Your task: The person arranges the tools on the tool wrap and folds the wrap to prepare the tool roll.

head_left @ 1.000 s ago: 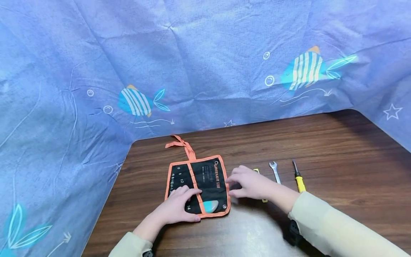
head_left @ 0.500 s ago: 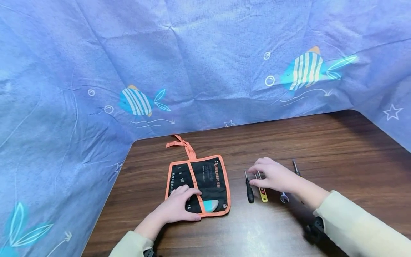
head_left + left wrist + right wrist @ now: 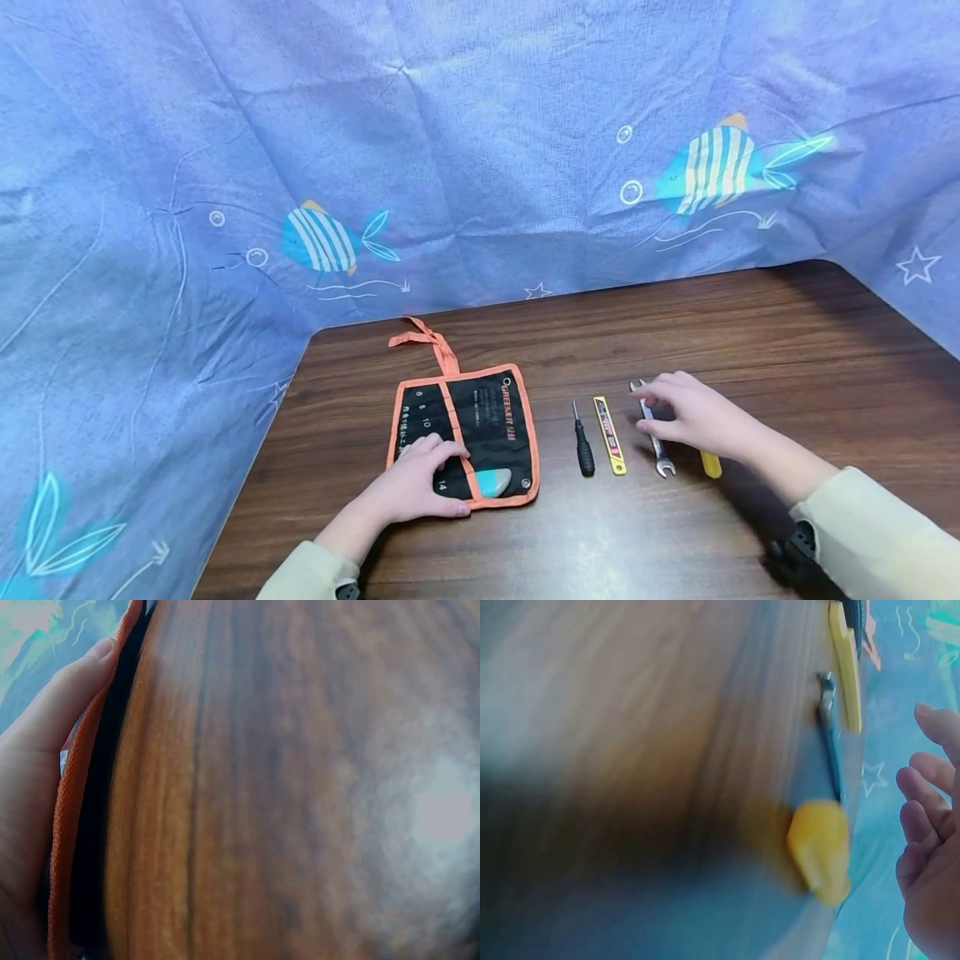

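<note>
My left hand (image 3: 420, 483) rests on the black tool pouch (image 3: 487, 425) with orange trim, fingers spread over its lower left. In the left wrist view its thumb (image 3: 79, 686) lies along the orange edge. A teal and grey rounded end (image 3: 492, 482) sticks out of a pouch pocket. Farther right, my right hand (image 3: 693, 421) hovers above a double open-end wrench (image 3: 660, 454), fingers loosely bent and nothing in them. Beneath that hand, the yellow screwdriver handle (image 3: 710, 464) shows, its shaft hidden. The right wrist view shows the wrench (image 3: 831, 742) and yellow handle (image 3: 819, 847) lying apart from the fingers.
Between pouch and wrench lie a black-handled screwdriver (image 3: 584, 450) and a flat yellow strip (image 3: 610, 437) with a printed label. Orange ties (image 3: 427, 337) stretch from the pouch's far edge. A blue fish-print cloth (image 3: 480, 167) hangs behind the wooden table (image 3: 570, 533).
My right hand has moved right, from the pouch's edge past the black screwdriver and yellow strip to above the wrench. My left hand has stayed on the pouch.
</note>
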A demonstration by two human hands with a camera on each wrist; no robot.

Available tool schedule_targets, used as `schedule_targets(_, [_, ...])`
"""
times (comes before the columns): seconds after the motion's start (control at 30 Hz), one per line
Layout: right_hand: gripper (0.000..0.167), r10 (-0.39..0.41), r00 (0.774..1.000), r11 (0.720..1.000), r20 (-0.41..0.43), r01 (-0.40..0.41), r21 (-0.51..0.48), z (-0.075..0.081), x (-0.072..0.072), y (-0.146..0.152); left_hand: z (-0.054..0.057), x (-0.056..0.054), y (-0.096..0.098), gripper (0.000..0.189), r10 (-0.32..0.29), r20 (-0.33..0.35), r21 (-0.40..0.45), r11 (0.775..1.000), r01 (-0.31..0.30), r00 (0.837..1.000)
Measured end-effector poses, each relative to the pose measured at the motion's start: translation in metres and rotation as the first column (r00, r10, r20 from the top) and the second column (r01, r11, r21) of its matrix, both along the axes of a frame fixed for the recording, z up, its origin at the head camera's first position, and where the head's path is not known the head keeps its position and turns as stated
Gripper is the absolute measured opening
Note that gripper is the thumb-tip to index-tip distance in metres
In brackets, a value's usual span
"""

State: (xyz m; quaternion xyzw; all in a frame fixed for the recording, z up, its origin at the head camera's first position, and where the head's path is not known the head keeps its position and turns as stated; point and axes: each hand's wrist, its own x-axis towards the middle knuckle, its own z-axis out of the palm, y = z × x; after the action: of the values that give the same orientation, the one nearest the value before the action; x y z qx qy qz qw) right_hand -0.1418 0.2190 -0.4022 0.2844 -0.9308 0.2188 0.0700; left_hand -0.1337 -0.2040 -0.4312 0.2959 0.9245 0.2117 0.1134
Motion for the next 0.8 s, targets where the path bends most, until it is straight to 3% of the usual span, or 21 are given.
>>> schedule_targets(0.23, [0.033,-0.096,0.994,0.995,0.051,0.098,-0.026,-0.004,0.010,0.023,0.000,0.000,0.000,0.064,-0.002,0.003,0.001,1.000,0.002,1.000])
schedule_targets(0.4, [0.032,-0.120,0.992,0.992,0.027,0.120,-0.030,-0.008,0.016,0.033,0.000,0.000,0.000,0.063,-0.006,-0.010,0.007,1.000,0.006,1.000])
schedule_targets(0.6, [0.032,-0.136,0.989,0.990,0.063,0.138,-0.035,-0.012,0.019,0.039,0.001,0.000,0.000,0.065,-0.020,-0.011,0.006,1.000,0.020,1.000])
schedule_targets(0.8, [0.035,-0.102,0.995,0.994,-0.019,0.101,-0.047,-0.019,0.022,0.046,0.001,0.000,0.000,0.066,-0.030,-0.006,-0.014,0.999,0.030,1.000])
